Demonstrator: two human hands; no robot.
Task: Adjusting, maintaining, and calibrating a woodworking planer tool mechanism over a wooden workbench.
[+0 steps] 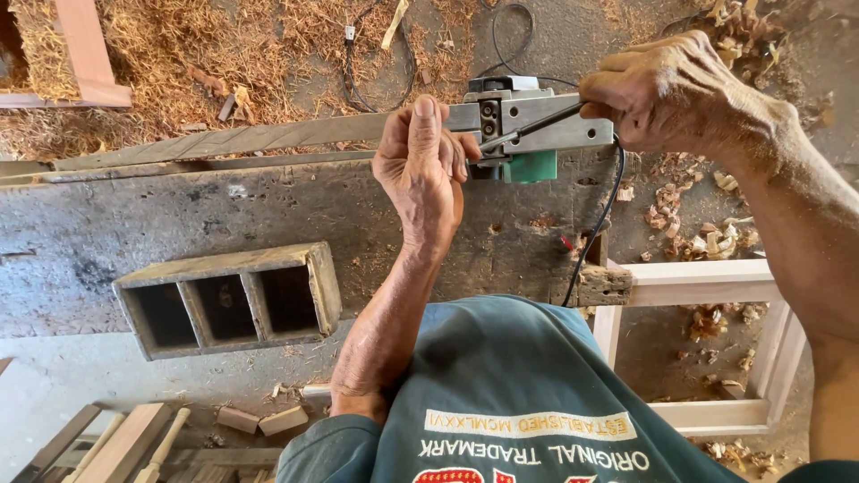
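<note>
An electric planer (pixel 528 125) with a grey metal sole and green body lies upside down at the far edge of a worn wooden workbench (pixel 268 215). My left hand (pixel 425 165) grips its left end, thumb up against the sole. My right hand (pixel 667 89) is closed around a thin dark tool (pixel 528 132), whose tip rests at the planer's blade slot. A black power cord (pixel 599 215) hangs from the planer down the bench's right side.
A small wooden box with three compartments (pixel 233 300) sits on the bench at left. A long plank (pixel 224 141) lies along the far edge. A pale wooden frame (pixel 707 340) stands at right. Sawdust and shavings (pixel 197 54) cover the floor; turned legs and offcuts (pixel 134 438) lie bottom left.
</note>
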